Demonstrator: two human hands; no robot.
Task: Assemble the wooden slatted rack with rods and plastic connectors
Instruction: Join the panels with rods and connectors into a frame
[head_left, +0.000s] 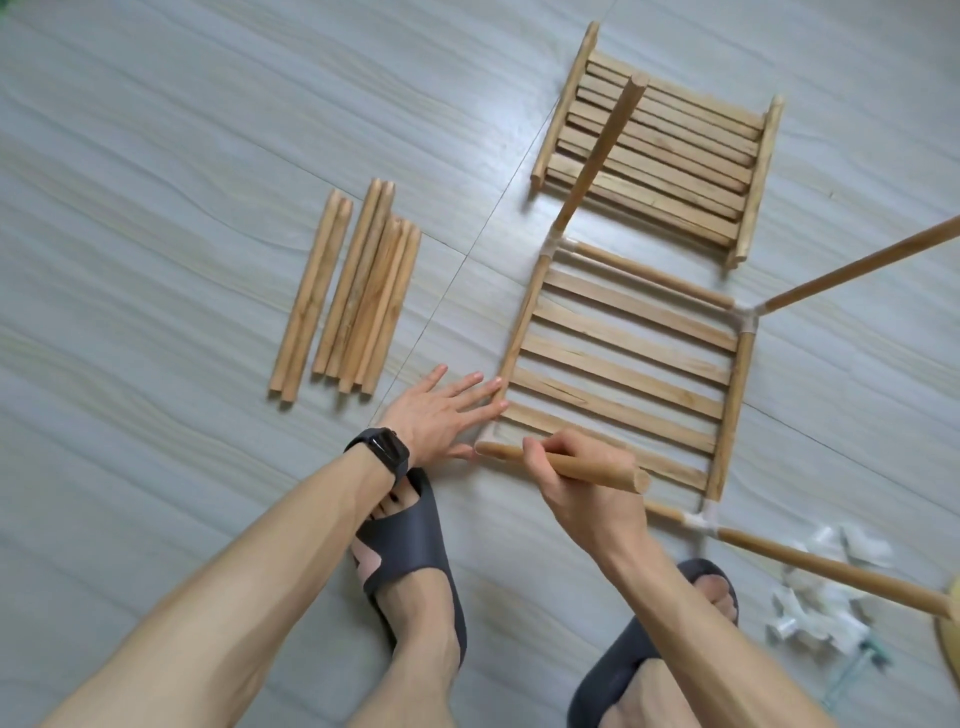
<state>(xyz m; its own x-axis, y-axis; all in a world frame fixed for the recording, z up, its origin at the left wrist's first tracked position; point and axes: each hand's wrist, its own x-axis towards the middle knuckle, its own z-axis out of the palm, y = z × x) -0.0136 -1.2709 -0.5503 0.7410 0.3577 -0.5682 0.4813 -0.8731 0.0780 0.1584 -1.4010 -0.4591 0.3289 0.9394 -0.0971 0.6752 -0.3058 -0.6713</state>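
Spreads fingers (470, 387) of left hand (436, 415) straight and flat against near-left corner of slatted rack (623, 358) on the floor, likely bracing it. Wraps right hand (582, 493) round a rod (618, 475), tip aimed at that corner's connector (487, 434). Keeps spare rods (353, 291) close by on the left.

Pale grey with wavy beige grain streaks across the floor (156, 156). Light tan with fine darker grain on the rods (353, 291) at 9 o'clock; same honey tan, flecked with brown streaks, on the slats (628, 360) at centre and 12 o'clock. Milky white, half translucent, on the connectors (810, 613) at 4 o'clock. Black on the watch (384, 449); matte charcoal on the slippers (410, 545) at 6 o'clock.
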